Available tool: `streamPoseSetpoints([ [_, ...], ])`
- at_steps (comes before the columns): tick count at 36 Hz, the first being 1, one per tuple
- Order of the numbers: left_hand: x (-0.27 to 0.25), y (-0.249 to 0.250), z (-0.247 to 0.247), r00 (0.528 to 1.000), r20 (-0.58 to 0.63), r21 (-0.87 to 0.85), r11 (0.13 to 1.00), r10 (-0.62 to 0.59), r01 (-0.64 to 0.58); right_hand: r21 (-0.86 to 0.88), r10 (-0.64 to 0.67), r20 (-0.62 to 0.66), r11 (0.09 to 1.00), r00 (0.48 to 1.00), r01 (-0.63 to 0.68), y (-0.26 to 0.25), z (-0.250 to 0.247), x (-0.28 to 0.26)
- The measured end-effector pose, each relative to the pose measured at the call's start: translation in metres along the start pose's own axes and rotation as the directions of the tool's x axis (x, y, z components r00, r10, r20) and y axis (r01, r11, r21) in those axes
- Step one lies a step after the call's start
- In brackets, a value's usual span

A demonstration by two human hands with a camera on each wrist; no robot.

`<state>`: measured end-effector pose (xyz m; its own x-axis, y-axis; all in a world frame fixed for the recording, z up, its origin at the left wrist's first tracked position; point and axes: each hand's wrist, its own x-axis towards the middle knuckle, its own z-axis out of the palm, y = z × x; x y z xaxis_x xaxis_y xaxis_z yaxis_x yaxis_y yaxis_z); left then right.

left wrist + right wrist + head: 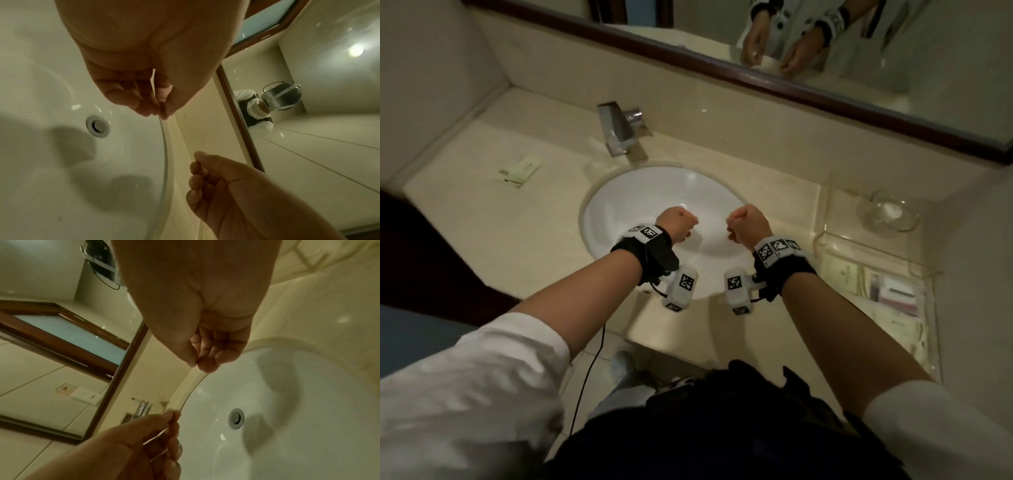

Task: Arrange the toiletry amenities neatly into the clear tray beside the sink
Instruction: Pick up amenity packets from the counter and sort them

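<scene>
Beige stone tabletop is wrapping a white oval sink, chrome faucet behind, wood-framed mirror above. Clear tray is sitting right of the sink, holding toiletry packets; one sachet is lying far left. Left hand and right hand are hovering over the basin, each grip curled into a fist, holding nothing.
</scene>
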<state>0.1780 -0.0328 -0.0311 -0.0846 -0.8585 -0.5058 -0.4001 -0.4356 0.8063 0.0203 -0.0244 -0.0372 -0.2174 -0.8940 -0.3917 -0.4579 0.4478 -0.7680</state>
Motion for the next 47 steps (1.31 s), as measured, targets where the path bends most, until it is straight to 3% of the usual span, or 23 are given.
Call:
streamPoseSetpoints([
  [5,0.013,-0.01,-0.064,0.999,-0.029,0.003,1.0,-0.014,0.014,-0.084,-0.047,0.122,0.995,0.991,0.058,-0.047,0.05,0.007],
  [12,0.032,-0.036,-0.158,0.995,-0.094,-0.019,0.999,-0.036,0.034,-0.235,-0.035,0.35,0.964,0.936,0.124,-0.104,0.123,0.02],
  [20,0.052,-0.067,-0.256,0.977,-0.179,-0.003,0.993,-0.114,0.115,-0.312,-0.033,0.439,0.932,0.898,0.186,-0.16,0.197,0.038],
  [29,0.081,-0.101,-0.346,0.921,-0.315,-0.014,0.971,-0.231,0.239,-0.388,-0.045,0.456,0.889,0.889,0.244,-0.212,0.264,0.07],
  [35,0.108,-0.129,-0.385,0.853,-0.413,-0.042,0.942,-0.319,0.332,-0.533,-0.031,0.441,0.795,0.897,0.289,-0.226,0.305,0.103],
  [47,0.133,-0.153,-0.401,0.84,-0.485,0.084,0.944,-0.241,0.319,-0.577,-0.097,0.329,0.766,0.939,0.282,-0.252,0.365,0.136],
])
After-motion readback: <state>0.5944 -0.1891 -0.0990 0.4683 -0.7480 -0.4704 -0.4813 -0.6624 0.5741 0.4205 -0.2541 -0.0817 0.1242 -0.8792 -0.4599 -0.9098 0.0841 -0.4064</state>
